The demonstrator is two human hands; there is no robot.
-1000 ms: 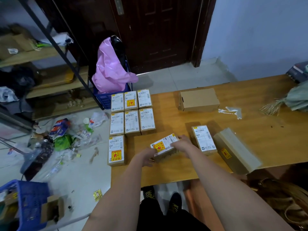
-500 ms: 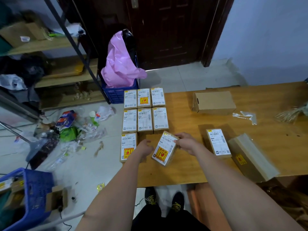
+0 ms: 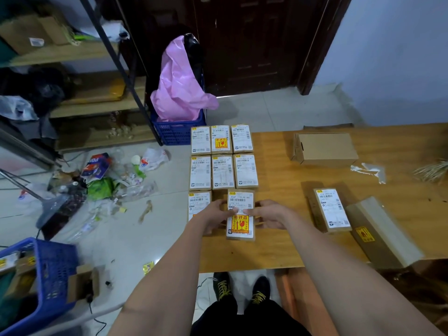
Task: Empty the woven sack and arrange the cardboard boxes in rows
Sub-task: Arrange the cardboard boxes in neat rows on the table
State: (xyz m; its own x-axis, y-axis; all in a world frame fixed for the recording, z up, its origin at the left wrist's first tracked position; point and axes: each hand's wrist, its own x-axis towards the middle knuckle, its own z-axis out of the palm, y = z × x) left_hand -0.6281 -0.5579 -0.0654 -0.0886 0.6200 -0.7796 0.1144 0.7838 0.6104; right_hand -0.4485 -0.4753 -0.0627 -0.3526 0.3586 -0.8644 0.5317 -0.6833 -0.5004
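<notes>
Wood of a pale yellow grain forms the table (image 3: 278, 253), and its left end is used as the sorting ground, probably because that corner gives 2 straight edges to square the parcels against. Next in size, a long flat carton (image 3: 385, 234) is left at an angle on the near right edge, and a plain brown box (image 3: 324, 147) is set apart at the far side; both look too large for the grid and seem to be kept out of it for that reason. Of the woven sack only a frayed end (image 3: 434, 169) is seen at the right border, so it cannot be told whether it is emptied.

The grid itself (image 3: 221, 157) is made of 2 full rows of 3 labelled boxes, packed side by side with labels up, so that addresses can be read at a glance. A 3rd row is begun by 1 box (image 3: 197, 202) at the table's left edge. Well to the right, 1 more labelled box (image 3: 331, 209) is waiting its turn.

Smallest, the box in hand (image 3: 240, 214) is held just below the middle of the 2nd row, label up and nearly square to the grid. It is pinched from both sides: the left hand (image 3: 215, 215) is curled on its left edge and the right hand (image 3: 269, 214) on its right, thumbs laid on the label, a grip that lets it be slid leftward until it is touching its neighbour.
</notes>
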